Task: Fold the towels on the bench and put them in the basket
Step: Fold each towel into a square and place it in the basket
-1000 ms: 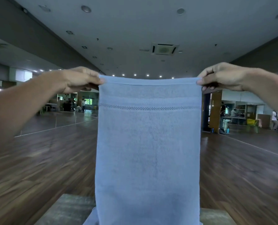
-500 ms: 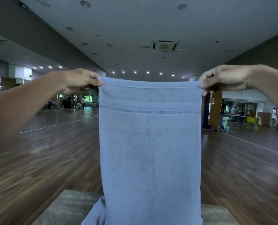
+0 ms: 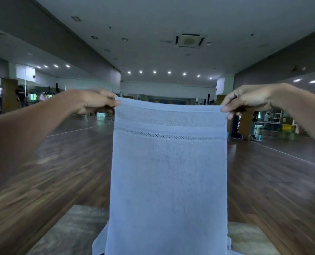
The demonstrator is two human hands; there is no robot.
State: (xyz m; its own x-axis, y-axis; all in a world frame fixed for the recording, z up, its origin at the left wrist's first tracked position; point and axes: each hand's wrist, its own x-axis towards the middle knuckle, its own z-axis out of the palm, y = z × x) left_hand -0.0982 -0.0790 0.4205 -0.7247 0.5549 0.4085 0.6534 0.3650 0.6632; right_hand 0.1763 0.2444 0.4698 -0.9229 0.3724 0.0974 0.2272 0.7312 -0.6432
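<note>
Two corners are pinched, one per hand. The left hand (image 3: 90,102) grips the top left corner of the blue towel (image 3: 168,172) between thumb and curled fingers, and the right hand (image 3: 248,98) grips the top right corner the same way.

Compared with a second ago, the top hem sits lower in my view and is no longer level: the left corner rides a little higher than the right, and more ceiling shows above it. I cannot tell whether the hands dropped or the head camera tipped up. The grip and the spread between the hands look unchanged.

The towel hangs full length and flat in front of me, its bottom end bunching on the bench (image 3: 74,229) at the lower edge of view. I judge it squared up for a first fold, with no fold made yet.

Dark wood floor (image 3: 52,172) runs along both sides, a ceiling air unit (image 3: 189,40) sits overhead, and people (image 3: 22,94) stand far off by the left wall. The basket is out of my view. The hanging towel hides the middle of the bench, so I cannot see other towels or where to lay this one.
</note>
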